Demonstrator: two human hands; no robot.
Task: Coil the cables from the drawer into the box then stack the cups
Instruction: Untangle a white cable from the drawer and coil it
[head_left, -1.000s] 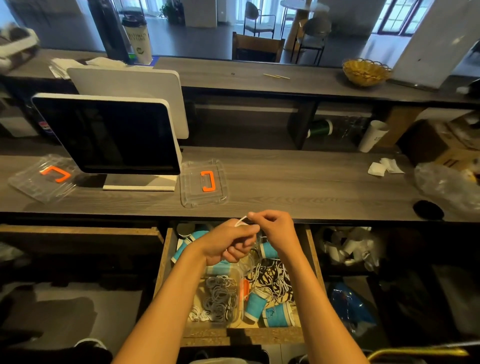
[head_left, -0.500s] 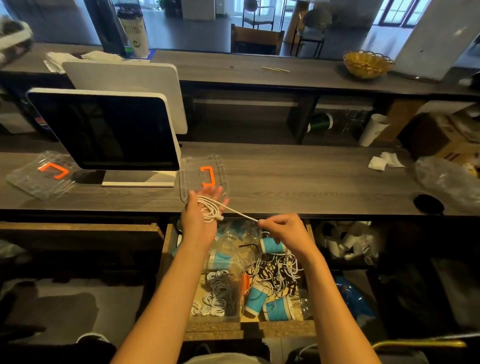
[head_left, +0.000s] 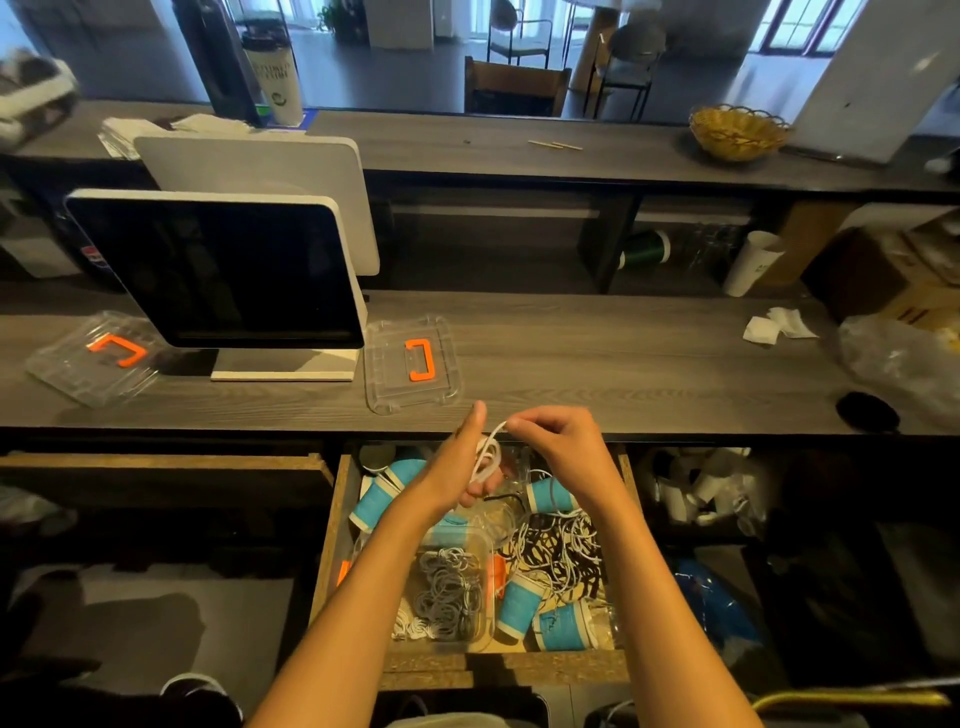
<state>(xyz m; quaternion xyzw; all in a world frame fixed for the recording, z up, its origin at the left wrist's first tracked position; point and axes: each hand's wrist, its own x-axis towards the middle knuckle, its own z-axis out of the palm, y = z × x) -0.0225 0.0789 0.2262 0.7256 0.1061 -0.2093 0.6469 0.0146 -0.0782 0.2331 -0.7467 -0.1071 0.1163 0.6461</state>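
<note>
Above the open wooden drawer my left hand holds a coil of white cable looped around its fingers. My right hand pinches the free end of that cable just right of the coil. In the drawer a clear plastic box holds several coiled grey and white cables. A tangle of black and white cables lies to its right. Several blue paper cups lie on their sides around them.
A clear lid with an orange handle lies on the counter just beyond my hands, a second clear lid at far left. A monitor stands on the counter. Crumpled paper and a plastic bag sit at right.
My right hand moved in toward my left hand, so the stretched length of white cable is now wound onto the coil. Both hands dropped slightly back over the drawer.
</note>
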